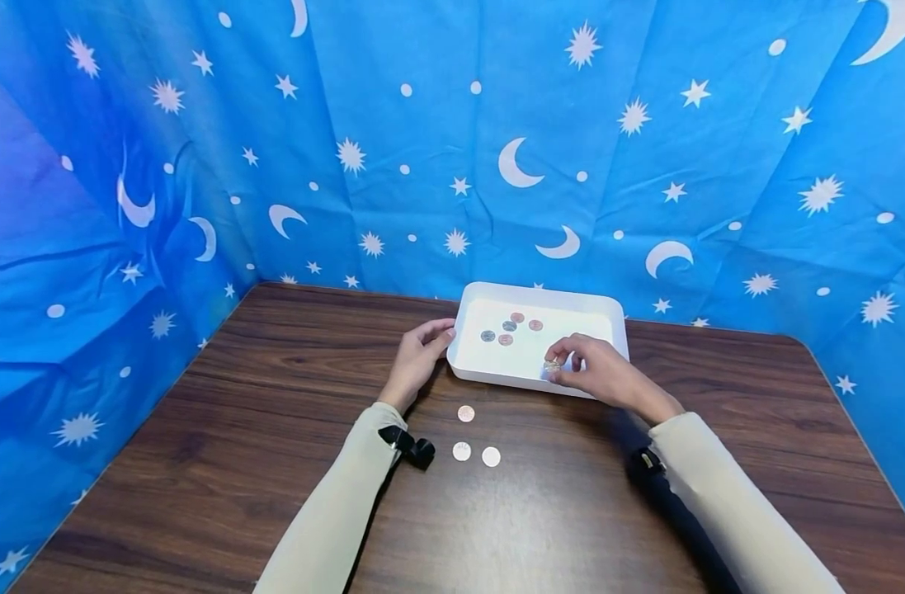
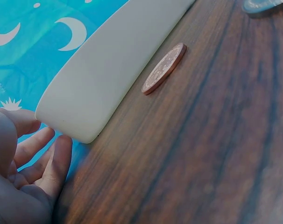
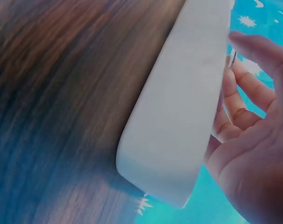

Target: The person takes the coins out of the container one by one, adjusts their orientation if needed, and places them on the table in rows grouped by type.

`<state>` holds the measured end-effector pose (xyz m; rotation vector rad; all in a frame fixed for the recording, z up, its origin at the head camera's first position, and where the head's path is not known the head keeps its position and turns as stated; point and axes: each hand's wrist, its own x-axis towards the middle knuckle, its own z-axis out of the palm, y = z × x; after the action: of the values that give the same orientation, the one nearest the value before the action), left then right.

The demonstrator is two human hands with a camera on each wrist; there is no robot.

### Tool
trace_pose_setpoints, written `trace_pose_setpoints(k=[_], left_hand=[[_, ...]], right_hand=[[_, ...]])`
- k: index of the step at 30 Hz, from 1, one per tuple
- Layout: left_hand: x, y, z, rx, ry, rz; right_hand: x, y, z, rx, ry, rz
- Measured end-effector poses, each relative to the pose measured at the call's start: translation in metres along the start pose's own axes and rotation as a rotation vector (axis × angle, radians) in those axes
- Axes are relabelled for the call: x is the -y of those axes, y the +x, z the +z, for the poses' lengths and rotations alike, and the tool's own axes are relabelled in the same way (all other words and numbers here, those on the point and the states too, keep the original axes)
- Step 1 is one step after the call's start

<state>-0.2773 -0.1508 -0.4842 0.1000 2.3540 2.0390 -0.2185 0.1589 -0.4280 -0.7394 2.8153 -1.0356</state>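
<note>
A white tray point(image 1: 600, 307) sits near the table's back edge with several copper and silver coins point(image 1: 509, 327) lying in it. My right hand point(image 1: 596, 371) pinches a coin point(image 1: 552, 366) between thumb and fingertips over the tray's front right part; only a sliver of that coin shows in the right wrist view. At the tray's left end, my left hand point(image 1: 415, 359) touches the rim with loosely bent fingers point(image 2: 34, 147). In front of the tray lie a copper coin point(image 1: 465, 413) and two pale coins, one on the left point(image 1: 462, 451) and one on the right point(image 1: 491, 456).
The dark wood table point(image 1: 274, 412) extends to both sides of the tray. A blue cloth point(image 1: 422, 206) with white moons and stars hangs behind it and along the sides. Black straps circle both sleeves.
</note>
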Motion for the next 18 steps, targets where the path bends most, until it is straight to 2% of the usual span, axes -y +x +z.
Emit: trace_pose_setpoints(k=[18], left_hand=[[0.000,-0.001,0.000,-0.011,-0.005,0.018]], right_hand=[[0.020,-0.013,0.010,0.016,-0.080,-0.051]])
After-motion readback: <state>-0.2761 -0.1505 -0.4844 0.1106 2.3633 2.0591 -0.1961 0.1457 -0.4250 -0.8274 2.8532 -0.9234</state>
